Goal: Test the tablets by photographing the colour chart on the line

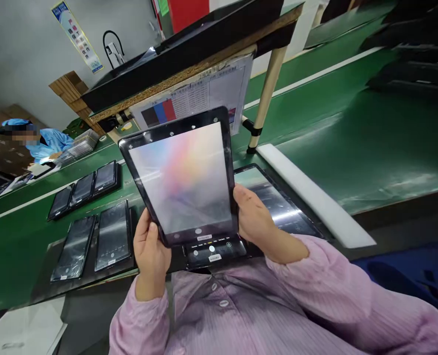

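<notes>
Between my two hands I hold up a black-framed tablet (pixel 189 182), its lit screen showing a blurred picture with pink, yellow and grey patches. My left hand (pixel 150 246) grips the lower left edge, thumb on the front. On the right edge, my right hand (pixel 252 214) is closed round the frame with its thumb at the rim; its other fingers are hidden behind. Below it lies another tablet (pixel 222 251) with camera controls on its screen, partly covered by the held one. To the right, a dark, larger tablet (pixel 278 202) lies flat on the bench.
Two dark tablets (pixel 112 234) lie on a black mat at left, several more (pixel 84 190) behind them. A white foam strip (pixel 315 197) lies at right. Ahead stands a raised shelf (pixel 189 64) on pipe legs. A co-worker (pixel 51 143) in blue sits at far left.
</notes>
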Tool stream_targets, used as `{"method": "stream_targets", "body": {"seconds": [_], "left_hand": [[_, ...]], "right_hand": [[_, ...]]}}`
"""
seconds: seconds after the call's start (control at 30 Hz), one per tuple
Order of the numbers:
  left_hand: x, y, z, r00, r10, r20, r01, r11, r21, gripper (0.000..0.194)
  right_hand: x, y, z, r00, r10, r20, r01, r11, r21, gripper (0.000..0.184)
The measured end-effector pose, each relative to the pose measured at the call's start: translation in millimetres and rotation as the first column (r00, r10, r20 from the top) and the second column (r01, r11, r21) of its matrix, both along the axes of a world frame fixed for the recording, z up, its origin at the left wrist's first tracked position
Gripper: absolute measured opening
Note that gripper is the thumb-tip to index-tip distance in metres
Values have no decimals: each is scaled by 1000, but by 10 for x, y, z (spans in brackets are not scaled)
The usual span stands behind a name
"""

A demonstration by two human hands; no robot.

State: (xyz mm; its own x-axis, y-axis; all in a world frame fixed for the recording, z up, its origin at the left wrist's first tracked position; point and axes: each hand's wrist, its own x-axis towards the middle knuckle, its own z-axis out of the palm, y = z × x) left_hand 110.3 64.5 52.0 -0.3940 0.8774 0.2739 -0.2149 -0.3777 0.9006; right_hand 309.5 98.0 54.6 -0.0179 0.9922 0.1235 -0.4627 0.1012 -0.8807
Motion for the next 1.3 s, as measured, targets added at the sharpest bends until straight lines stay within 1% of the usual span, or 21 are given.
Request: {"method": "stream_targets", "body": {"seconds": [0.03,0.07,0.1,0.17,0.2,0.27,0.33,0.43,0.53,0.57,0.63,0.8,0.9,0.97,1.0,1.03,1.1,1.13,1.2,1.23,1.3], "left_hand": [[60,15,-37,993,20,-116,-11,997,70,48],[113,20,-70,966,41,-257,-9,992,124,61],[158,19,-98,912,66,-405,-3,988,152,79],[229,4,-136,747,126,-652,-32,988,154,111],[257,-4,-147,663,164,-731,-73,985,154,121],[305,-14,-157,532,216,-819,-143,976,164,130],[342,-13,-161,457,246,-855,-184,966,179,133],[380,0,-164,393,266,-880,-215,957,194,134],[397,10,-167,362,272,-891,-240,951,193,133],[399,12,-166,364,268,-892,-243,952,187,134],[402,11,-157,392,250,-885,-242,957,163,136],[418,2,-110,554,187,-811,-226,972,69,139],[417,-1,-108,615,180,-767,-222,974,51,140],[388,3,-122,669,164,-725,-186,981,51,131],[361,8,-129,726,144,-673,-150,987,49,120],[326,14,-133,803,117,-584,-111,993,47,104],[239,27,-127,952,25,-304,-25,1000,5,70],[191,31,-118,989,-27,-146,22,999,-38,58],[102,25,-98,989,-105,102,118,984,-136,47],[64,14,-92,976,-128,175,158,973,-171,47],[9,-23,-98,955,-149,256,204,957,-205,47]], "right_hand": [[37,43,0,999,20,-25,-20,1000,-3,56],[72,80,0,999,31,-35,-31,1000,-1,57],[103,112,-1,998,40,-37,-40,999,4,56],[152,158,-12,998,52,-30,-51,999,13,55],[169,172,-21,998,53,-25,-52,999,16,55],[191,188,-39,999,48,-20,-47,999,20,54],[201,190,-49,999,44,-24,-44,999,21,54],[207,188,-47,998,53,-46,-52,998,32,54],[209,193,-46,996,69,-64,-66,997,45,55],[210,196,-49,995,71,-63,-68,997,47,56],[210,200,-57,996,68,-50,-65,997,50,58],[211,200,-71,999,42,-19,-41,998,50,55],[209,203,-82,999,40,-7,-40,998,42,56],[205,203,-93,999,45,21,-46,998,36,61],[203,199,-96,998,47,37,-48,998,36,64],[203,191,-94,998,46,53,-49,998,40,67],[207,157,-65,994,50,99,-57,996,73,68],[213,133,-34,989,46,138,-62,992,114,65],[226,82,64,965,16,260,-82,967,243,60],[231,61,127,942,-11,335,-100,945,311,61],[233,45,266,880,-60,472,-154,903,402,67]]}}
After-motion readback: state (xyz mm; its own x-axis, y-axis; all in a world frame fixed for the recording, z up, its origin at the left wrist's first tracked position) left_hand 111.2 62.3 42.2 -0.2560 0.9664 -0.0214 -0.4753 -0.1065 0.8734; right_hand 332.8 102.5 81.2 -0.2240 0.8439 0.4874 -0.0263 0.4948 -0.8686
